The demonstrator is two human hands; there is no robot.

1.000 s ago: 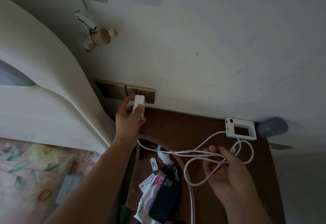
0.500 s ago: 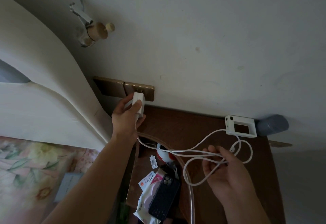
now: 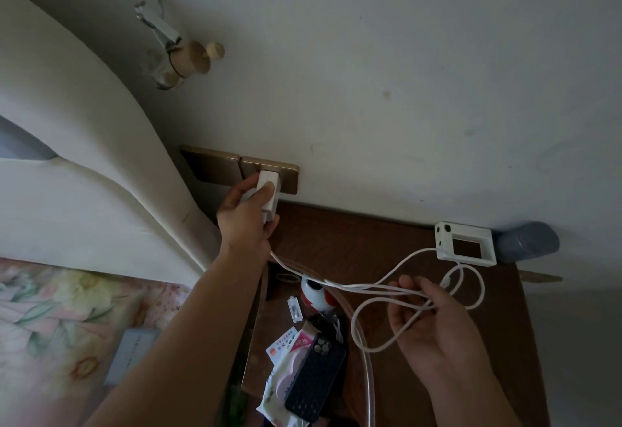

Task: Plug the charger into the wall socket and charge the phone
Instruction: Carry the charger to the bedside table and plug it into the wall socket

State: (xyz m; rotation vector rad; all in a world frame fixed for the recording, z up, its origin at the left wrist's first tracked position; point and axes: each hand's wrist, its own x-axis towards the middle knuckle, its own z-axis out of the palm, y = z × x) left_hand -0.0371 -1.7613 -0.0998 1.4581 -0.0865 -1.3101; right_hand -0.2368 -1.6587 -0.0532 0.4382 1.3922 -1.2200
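My left hand (image 3: 247, 214) grips the white charger block (image 3: 270, 195), which is pressed against the bronze wall socket plate (image 3: 286, 177) just above the wooden nightstand (image 3: 353, 245). Its prongs are hidden. The white cable (image 3: 377, 287) runs from the block across the nightstand in loose loops. My right hand (image 3: 434, 329) holds those loops, with the cable's free plug end (image 3: 447, 281) near my fingertips. The phone (image 3: 314, 378), in a dark textured case, lies back up at the nightstand's near left.
A second bronze plate (image 3: 210, 165) sits left of the socket. A white frame-shaped gadget (image 3: 466, 247) and a grey cylinder (image 3: 526, 241) stand at the wall. Cards, a wipes pack (image 3: 279, 396) and a red-white object (image 3: 314, 295) lie by the phone. The bed's padded headboard (image 3: 84, 157) is left.
My left hand has pushed the charger block forward from just short of the socket until it sits against the plate. My right hand has kept its hold on the cable loops.
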